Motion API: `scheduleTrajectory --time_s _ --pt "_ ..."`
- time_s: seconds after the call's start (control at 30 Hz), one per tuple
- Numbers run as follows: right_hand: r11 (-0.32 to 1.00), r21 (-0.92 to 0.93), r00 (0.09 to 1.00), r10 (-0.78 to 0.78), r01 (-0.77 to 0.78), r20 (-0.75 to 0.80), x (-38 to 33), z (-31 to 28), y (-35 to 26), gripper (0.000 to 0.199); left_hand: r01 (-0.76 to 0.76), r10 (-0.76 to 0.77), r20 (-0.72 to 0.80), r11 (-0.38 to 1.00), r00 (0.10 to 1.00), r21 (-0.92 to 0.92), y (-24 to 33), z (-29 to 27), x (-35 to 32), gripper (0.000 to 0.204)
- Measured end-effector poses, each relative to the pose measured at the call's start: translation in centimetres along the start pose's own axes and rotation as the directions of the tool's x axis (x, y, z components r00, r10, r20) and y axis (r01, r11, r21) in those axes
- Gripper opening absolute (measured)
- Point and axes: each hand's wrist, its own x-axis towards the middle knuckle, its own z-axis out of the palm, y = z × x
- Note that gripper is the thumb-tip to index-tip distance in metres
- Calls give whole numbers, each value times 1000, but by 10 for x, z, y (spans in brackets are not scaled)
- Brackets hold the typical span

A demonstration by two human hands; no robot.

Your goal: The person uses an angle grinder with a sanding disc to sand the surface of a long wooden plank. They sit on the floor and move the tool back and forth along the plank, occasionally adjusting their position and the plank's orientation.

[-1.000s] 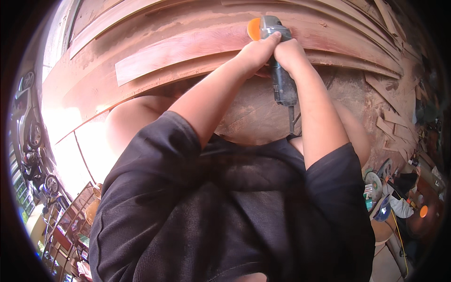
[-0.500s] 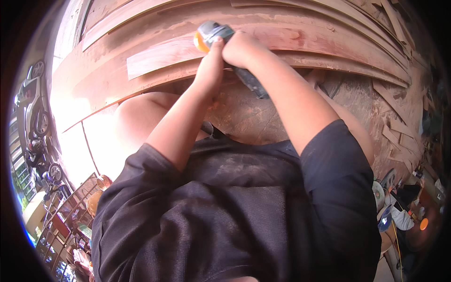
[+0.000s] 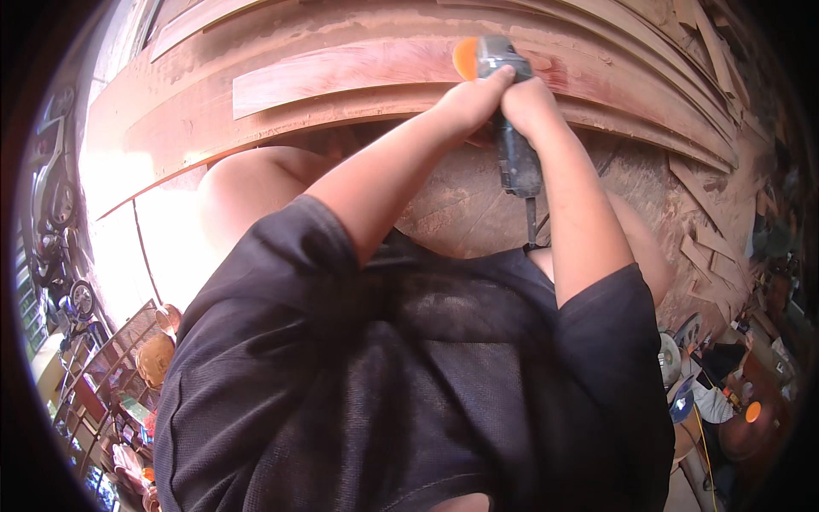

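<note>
Both my hands grip a dark angle grinder with a grey head and an orange disc. My left hand is closed round the head end, thumb along its top. Right behind it, my right hand wraps round the body, and the cord end points back toward me. The disc is over a pale reddish wooden board; whether it touches the wood cannot be made out. Dark red patches show on the board just right of the grinder.
Under the board lies a wider plank, with more long planks stacked beyond. Wood offcuts litter the floor at right. Tools and discs are piled at lower right. A metal rack and motorbikes stand at left.
Both hands have carried the grinder to the right along the board. Its body now points more directly back toward me, and its cord has come into view.
</note>
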Motion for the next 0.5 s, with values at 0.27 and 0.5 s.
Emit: scheduleTrajectory --time_s 0.27,0.5 --pt "945 -268 958 -115 186 261 -61 48 -114 67 -125 -7 -358 931 934 -343 -78 -92 -30 83" --pt "983 -171 993 -41 60 112 -29 3 -25 65 -129 118 -111 987 987 -99 -31 -4 -19 86"
